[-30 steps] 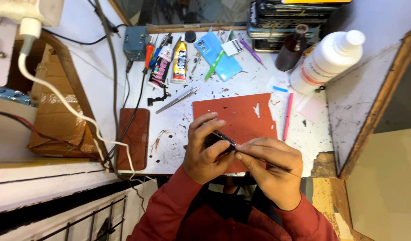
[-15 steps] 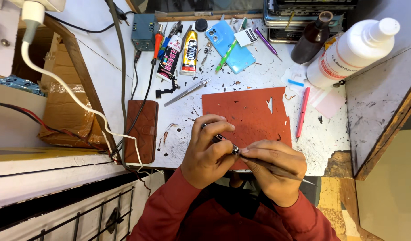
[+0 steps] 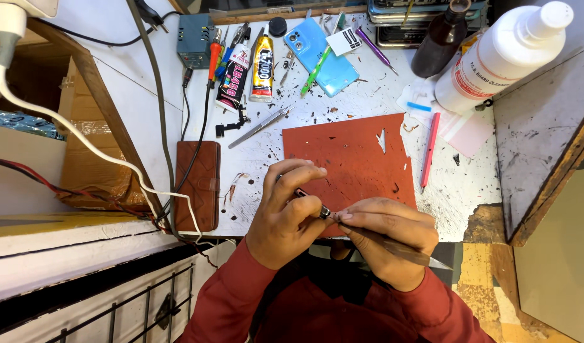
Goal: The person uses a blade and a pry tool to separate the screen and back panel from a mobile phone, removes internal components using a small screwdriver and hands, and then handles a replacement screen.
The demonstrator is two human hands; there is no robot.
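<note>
Both our hands meet low over the red mat [image 3: 352, 152]: left hand [image 3: 285, 216] pinches a small dark part [image 3: 312, 204] steady, while right hand [image 3: 384, 238] grips tweezers [image 3: 400, 249] pencil-style, tips at the part. Spare tweezers [image 3: 261, 127] and glue tube [image 3: 262, 60] lie near.

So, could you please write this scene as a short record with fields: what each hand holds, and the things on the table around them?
left hand: left hand pinches a small dark part with a metal tip
right hand: right hand holds a slim tool, fingertips meeting the part
under hands: red mat
left of mat: brown wallet case, tweezers
far edge: blue phone, glue tubes
right side: white bottle, dark bottle, pink pen
</note>
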